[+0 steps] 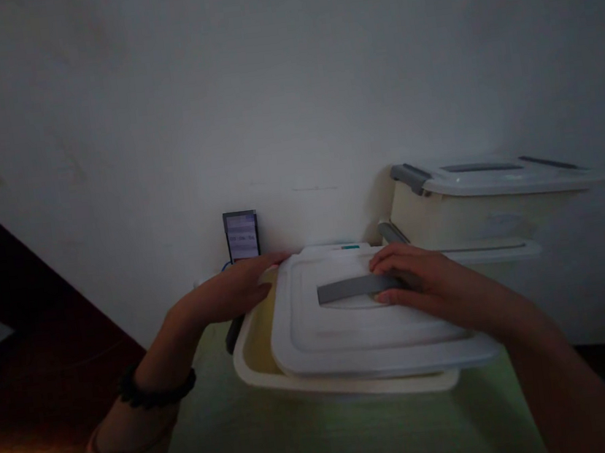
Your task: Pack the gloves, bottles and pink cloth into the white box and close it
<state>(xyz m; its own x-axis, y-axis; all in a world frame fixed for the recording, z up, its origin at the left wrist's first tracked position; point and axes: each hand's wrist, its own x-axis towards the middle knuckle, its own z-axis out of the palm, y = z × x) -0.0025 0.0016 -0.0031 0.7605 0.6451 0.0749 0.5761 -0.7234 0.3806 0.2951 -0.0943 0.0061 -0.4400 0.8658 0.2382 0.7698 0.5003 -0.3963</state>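
Observation:
A white plastic lid with a grey handle lies over a cream storage bin. It sits shifted to the right, so a gap shows along the bin's left side and part of the front. My right hand is closed around the right end of the handle, thumb in front and fingers behind. At the back left corner, my left hand reaches over the bin's rim with fingers stretched out and thumb apart. Its fingertips meet the lid's edge; whether they press on it I cannot tell. The bin's contents are hidden.
A phone stands upright against the white wall behind my left hand. Lidded bins with grey latches are stacked at the right by the wall. A green-covered table lies beneath the bin.

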